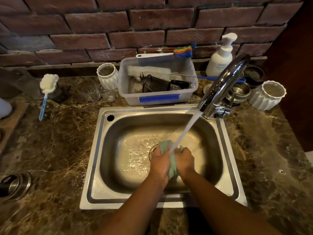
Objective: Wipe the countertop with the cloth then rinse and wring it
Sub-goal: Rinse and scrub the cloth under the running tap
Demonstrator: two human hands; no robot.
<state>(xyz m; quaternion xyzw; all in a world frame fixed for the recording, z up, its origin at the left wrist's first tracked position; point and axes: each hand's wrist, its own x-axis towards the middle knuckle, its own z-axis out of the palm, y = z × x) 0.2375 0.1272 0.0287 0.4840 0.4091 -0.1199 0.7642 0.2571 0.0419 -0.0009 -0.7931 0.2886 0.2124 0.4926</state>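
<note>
A pale green cloth (pixel 172 167) is bunched between both hands over the middle of the steel sink (pixel 94 150). My left hand (pixel 160 164) grips its left side and my right hand (pixel 185 161) grips its right side. Water streams from the chrome faucet (pixel 221 87) at the sink's back right corner and lands on the cloth where the hands meet. Water pools and splashes in the basin around the drain. The brown marbled countertop (pixel 55 141) surrounds the sink.
Behind the sink stands a clear plastic tub (pixel 159 97) holding brushes and a strainer. White ribbed cups (pixel 267 95), a soap pump bottle (pixel 220 56), glasses (pixel 89 90), a sponge brush (pixel 46 89) and a steel container (pixel 14 185) sit on the counter. A brick wall rises behind.
</note>
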